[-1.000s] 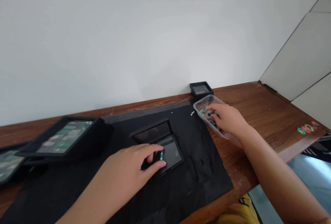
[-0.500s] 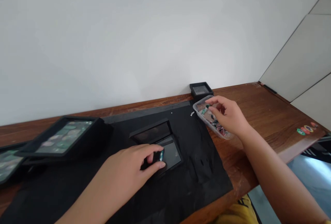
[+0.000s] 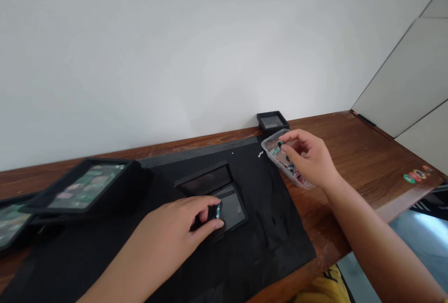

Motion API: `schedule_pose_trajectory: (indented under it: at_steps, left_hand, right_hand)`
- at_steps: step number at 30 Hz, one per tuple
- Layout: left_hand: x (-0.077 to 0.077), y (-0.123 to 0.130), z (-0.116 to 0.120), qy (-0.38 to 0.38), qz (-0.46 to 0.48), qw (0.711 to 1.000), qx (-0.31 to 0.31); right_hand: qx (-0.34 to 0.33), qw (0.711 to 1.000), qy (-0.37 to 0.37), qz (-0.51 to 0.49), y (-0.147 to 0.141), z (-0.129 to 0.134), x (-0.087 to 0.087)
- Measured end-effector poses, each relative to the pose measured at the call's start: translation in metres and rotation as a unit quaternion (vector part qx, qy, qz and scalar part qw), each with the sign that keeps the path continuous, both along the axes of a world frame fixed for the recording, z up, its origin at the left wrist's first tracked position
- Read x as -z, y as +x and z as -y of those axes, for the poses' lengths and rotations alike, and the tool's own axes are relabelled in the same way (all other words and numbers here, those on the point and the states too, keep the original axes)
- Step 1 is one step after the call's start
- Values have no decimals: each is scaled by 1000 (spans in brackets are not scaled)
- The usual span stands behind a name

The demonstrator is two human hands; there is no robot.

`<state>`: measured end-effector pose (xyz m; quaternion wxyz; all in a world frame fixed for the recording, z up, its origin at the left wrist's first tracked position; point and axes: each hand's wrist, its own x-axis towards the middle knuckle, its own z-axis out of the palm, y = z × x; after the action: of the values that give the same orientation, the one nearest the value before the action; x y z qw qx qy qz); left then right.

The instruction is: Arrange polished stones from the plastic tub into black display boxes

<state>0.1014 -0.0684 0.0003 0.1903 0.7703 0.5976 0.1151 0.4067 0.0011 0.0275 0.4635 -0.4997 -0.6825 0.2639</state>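
Between thumb and forefinger, my left hand (image 3: 191,216) pinches a small shiny dark green stone (image 3: 218,211). It is held over the left part of an opened black box (image 3: 234,207) with a grey bottom, whose lid (image 3: 205,179) leans up behind it. My right hand (image 3: 310,153) is at a clear plastic tub (image 3: 269,145) of small coloured stones (image 3: 291,165). Its thumb and forefinger close on a small dark stone (image 3: 280,144) above the tub. The palm hides the tub's right side.
A black mat (image 3: 259,247) covers much of the wooden table (image 3: 367,153). Black display cases (image 3: 87,186) with stones under clear panels stand at the left. Another black box (image 3: 273,122) sits by the wall behind the tub. Round stickers (image 3: 413,177) are at the right edge.
My right hand has shifted very slightly above the tub, the dark stone still between its fingertips. My left hand keeps its pinch over the box, almost still.
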Motion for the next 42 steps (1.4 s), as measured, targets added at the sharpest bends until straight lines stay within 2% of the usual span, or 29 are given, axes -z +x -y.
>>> schedule_pose_trajectory:
  at_steps: [4, 11, 16, 20, 24, 27, 31, 35, 42]
  left_hand:
    - [-1, 1, 1, -19, -12, 1000, -15]
    - [-5, 4, 0, -60, -30, 998, -23]
    - [-2, 3, 0, -24, -26, 999, -17]
    - [3, 0, 2, 37, 8, 999, 2]
    - [6, 0, 3, 66, 25, 997, 10]
    - [4, 1, 2, 64, 21, 998, 6]
    - [-1, 1, 1, 37, 8, 999, 9]
    - [-1, 1, 1, 41, 6, 999, 7]
    - [1, 4, 4, 78, 14, 997, 12]
  right_hand:
    - [49, 997, 5, 65, 6, -3, -1]
    - [61, 995, -31, 70, 10, -9, 2]
    - [53, 997, -35, 43, 12, -11, 2]
    - [10, 998, -50, -26, 13, -13, 1]
    - [-58, 986, -83, -129, 13, -13, -4]
    - [-102, 968, -115, -198, 12, -11, -7]
    - [-149, 927, -188, -289, 11, -9, -8]
    - [-181, 905, -211, -321, 9, -7, -7]
    - [-221, 897, -189, -332, 7, -1, -8]
